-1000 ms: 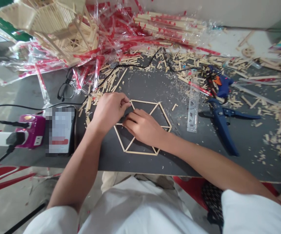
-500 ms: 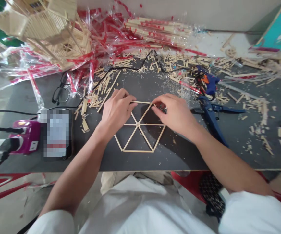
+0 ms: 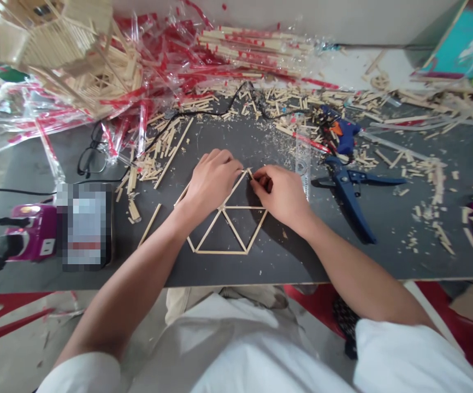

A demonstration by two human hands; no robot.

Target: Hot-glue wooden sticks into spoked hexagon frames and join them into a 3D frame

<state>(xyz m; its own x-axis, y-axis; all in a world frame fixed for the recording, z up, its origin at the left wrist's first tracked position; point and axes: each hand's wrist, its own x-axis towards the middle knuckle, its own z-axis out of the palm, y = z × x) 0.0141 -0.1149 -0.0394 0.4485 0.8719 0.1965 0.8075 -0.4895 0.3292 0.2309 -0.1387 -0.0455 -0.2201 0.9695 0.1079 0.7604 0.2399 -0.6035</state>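
Note:
A flat hexagonal frame of thin wooden sticks, with spokes meeting in its middle, lies on the dark table in front of me. My left hand covers its upper left part, fingertips closed at the far right corner. At that same corner, my right hand pinches the end of a thin wooden stick, most of it hidden by my fingers. Both sets of fingertips are nearly touching. A loose stick rests beside my left forearm.
Blue cutters, a clear ruler and a blue glue gun lie to the right. A phone and purple power socket are left. Stick scraps, red wrappers and a stick-built model fill the back.
My left hand has slid right along the frame's far edge to the corner by my right hand. The view has shifted, so most things appear slightly further left.

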